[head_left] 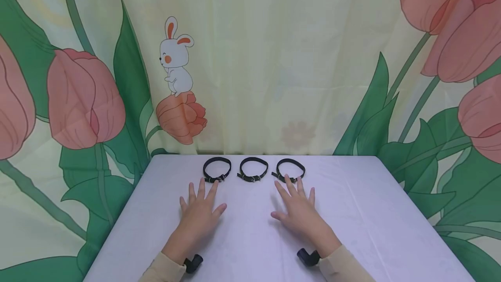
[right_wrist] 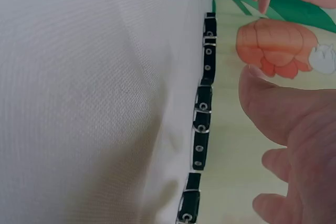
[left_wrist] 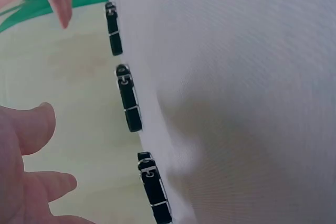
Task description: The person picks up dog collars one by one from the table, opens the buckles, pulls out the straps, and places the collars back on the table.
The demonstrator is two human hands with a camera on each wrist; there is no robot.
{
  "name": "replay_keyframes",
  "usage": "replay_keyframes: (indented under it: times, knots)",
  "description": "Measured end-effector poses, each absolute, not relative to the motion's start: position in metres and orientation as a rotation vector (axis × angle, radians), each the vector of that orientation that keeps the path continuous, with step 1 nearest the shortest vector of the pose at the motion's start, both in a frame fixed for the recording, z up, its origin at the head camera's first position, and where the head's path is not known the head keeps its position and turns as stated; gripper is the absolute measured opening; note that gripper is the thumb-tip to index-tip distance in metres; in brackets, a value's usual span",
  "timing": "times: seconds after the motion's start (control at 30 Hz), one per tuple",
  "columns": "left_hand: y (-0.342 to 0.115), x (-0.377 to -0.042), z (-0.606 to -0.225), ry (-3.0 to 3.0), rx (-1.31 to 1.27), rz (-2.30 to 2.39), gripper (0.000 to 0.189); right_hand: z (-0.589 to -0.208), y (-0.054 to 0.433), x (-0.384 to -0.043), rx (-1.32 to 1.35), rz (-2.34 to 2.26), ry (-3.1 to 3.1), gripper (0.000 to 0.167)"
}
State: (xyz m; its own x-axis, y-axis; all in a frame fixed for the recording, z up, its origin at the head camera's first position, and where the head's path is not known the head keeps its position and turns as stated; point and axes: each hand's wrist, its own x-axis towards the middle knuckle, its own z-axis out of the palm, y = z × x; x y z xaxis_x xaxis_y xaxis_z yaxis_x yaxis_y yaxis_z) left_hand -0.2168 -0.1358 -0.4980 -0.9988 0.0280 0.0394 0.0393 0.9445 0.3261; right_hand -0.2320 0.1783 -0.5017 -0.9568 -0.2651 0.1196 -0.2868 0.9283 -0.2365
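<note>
Three black buckled collars stand in a row on their edges near the table's far side: a left collar (head_left: 213, 179), a middle collar (head_left: 253, 179) and a right collar (head_left: 288, 160). Each is fastened into a ring, its metal buckle facing me. My left hand (head_left: 198, 213) hovers in front of the left collar, fingers spread and holding nothing. Likewise spread, my right hand (head_left: 300, 216) has its fingertips overlapping the right collar's front in the head view. In the right wrist view, metal eyelets show along the middle collar's strap (right_wrist: 199, 148).
A white cloth covers the table (head_left: 250, 238). Behind it hangs a pale curtain (head_left: 266, 55) printed with tulips and a white rabbit. Small black devices (head_left: 193, 263) are worn at both wrists.
</note>
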Motion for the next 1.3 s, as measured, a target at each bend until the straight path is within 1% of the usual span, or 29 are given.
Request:
replay_keyframes:
  times: [0.2, 0.6, 1.0, 1.3]
  knots:
    - [-0.137, -0.219, -0.498, -3.026, -0.058, -0.526, 0.081, -0.499, 0.175, -0.236, 0.46, 0.42, -2.986, 0.095]
    - [-0.14, -0.221, -0.488, -2.949, -0.102, -0.542, 0.069, -0.496, 0.171, -0.245, 0.546, 0.52, -2.902, 0.09]
    - [-0.147, -0.225, -0.488, -2.934, -0.106, -0.537, 0.07, -0.493, 0.164, -0.253, 0.604, 0.568, -2.814, 0.085]
    - [-0.156, -0.23, -0.491, -2.902, -0.123, -0.649, 0.063, -0.492, 0.156, -0.264, 0.679, 0.559, -2.785, 0.083]
